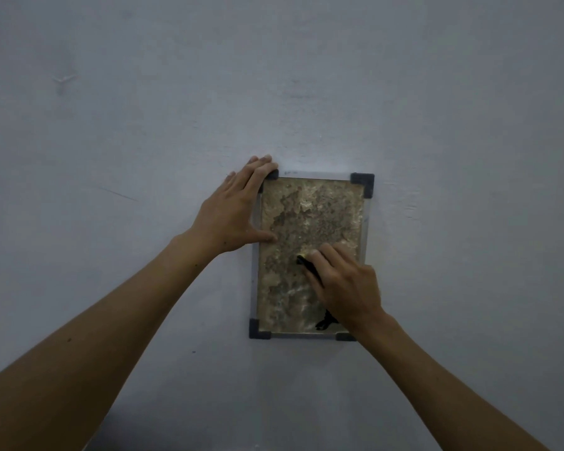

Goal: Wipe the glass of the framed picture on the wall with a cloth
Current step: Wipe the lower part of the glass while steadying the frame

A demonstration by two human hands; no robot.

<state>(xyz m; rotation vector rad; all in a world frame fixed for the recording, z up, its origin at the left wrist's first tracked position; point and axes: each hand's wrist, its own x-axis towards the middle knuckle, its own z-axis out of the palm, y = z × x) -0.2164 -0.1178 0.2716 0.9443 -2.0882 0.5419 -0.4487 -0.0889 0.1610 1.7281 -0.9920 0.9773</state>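
Two bare forearms reaching up from below, right hand (345,281) curled around a dark cloth (310,266) pressed to the lower glass of the framed picture (310,222), left hand (238,209) flat, fingers relaxed, bracing the frame's upper-left corner, pale wall (144,125) behind.

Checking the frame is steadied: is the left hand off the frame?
No, the left hand rests on the frame's upper left corner, thumb on the glass.

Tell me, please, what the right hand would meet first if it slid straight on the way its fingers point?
Probably the left hand's thumb: the right hand, holding the dark cloth, points up-left across the picture glass.
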